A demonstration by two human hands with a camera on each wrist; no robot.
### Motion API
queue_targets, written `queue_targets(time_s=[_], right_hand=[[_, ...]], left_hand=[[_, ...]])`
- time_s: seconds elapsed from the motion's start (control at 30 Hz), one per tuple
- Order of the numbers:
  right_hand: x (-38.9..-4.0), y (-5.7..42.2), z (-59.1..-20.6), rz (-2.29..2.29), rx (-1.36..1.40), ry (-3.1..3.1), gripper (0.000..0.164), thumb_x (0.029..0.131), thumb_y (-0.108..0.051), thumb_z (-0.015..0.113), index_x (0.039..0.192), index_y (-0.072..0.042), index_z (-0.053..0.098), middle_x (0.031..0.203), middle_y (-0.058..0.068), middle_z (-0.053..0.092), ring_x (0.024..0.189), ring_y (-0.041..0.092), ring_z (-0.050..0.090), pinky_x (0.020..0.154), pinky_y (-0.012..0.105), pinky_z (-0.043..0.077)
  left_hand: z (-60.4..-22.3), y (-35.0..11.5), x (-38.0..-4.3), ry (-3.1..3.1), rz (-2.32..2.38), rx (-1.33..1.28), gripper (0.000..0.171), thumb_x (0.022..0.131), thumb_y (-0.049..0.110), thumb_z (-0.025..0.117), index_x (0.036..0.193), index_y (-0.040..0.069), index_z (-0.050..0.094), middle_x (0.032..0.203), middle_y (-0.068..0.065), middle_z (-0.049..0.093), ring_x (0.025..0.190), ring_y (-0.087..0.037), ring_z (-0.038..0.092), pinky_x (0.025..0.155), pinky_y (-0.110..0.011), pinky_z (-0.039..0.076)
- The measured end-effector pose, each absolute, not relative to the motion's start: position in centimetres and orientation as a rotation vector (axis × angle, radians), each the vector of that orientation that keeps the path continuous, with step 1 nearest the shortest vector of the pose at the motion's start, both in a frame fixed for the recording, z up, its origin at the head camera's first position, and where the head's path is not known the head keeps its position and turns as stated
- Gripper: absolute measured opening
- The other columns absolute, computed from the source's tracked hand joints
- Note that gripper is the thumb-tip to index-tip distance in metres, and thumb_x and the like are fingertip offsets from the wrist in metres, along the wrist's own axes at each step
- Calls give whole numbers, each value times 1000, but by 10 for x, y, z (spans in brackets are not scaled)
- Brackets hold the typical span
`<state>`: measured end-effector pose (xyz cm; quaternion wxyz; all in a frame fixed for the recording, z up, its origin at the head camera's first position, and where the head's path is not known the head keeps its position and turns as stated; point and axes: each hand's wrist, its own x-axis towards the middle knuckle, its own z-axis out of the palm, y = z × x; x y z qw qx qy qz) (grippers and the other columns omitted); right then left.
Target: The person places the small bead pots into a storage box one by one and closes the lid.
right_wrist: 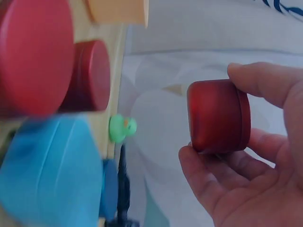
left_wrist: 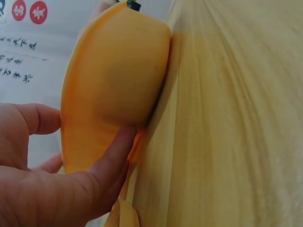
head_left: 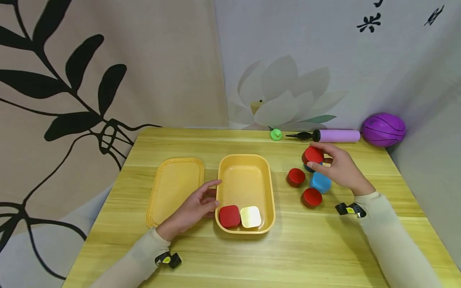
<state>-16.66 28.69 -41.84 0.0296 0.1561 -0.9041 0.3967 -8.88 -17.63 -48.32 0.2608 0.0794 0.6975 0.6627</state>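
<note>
My right hand (head_left: 342, 170) holds a small red lidded tin (right_wrist: 218, 117) between thumb and fingers, raised above the table. In the head view it partly covers a dark blue tin (head_left: 310, 168). A light blue tin (head_left: 320, 183) and two red tins (head_left: 295, 177) stand nearby. My left hand (head_left: 196, 206) rests its fingertips against the left side of a yellow-orange tray (head_left: 271, 192). The left wrist view shows fingers (left_wrist: 118, 146) touching the tray's outer wall. Inside the tray's near end sit a red tin (head_left: 229, 217) and a pale gold tin (head_left: 250, 217).
A flat yellow-orange lid (head_left: 176, 188) lies left of the tray. Along the back edge are a green toy duck (head_left: 276, 134), a purple hand pump (head_left: 336, 135) with a black nozzle, and a purple ball (head_left: 383, 129). Walls stand behind and at right.
</note>
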Motion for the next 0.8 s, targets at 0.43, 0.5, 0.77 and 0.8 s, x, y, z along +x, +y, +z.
queue_targets(time_s=[0.43,0.5,0.77,0.8], right_hand=[[-169,227,-411,1189,748,-2782,61,93,-20,83,148,-6,59,141,12,65,113,20,63,92,38,63],[-169,217,-412,1189,787,-2800,62,92,-22,84,148,-6,59,143,12,64,116,24,64,95,50,62],[-169,183,-421,1230,964,-2792,63,92,-28,84,147,-9,61,142,5,66,115,20,66,96,47,62],[-169,179,-421,1234,985,-2786,62,92,-28,84,147,-9,61,141,4,66,115,20,66,96,47,62]], left_hand=[[-484,-178,-91,1862,1806,234,69,106,10,61,167,22,30,153,-24,44,131,-36,58,93,-43,63],[-483,-178,-91,1862,1805,233,69,106,10,60,167,22,30,153,-24,44,131,-35,59,92,-43,63],[-484,-176,-91,1870,1800,243,67,107,11,60,166,26,32,152,-23,45,128,-31,61,92,-43,63],[-484,-176,-91,1871,1800,245,67,107,11,60,166,27,32,152,-23,45,128,-30,61,92,-43,63]])
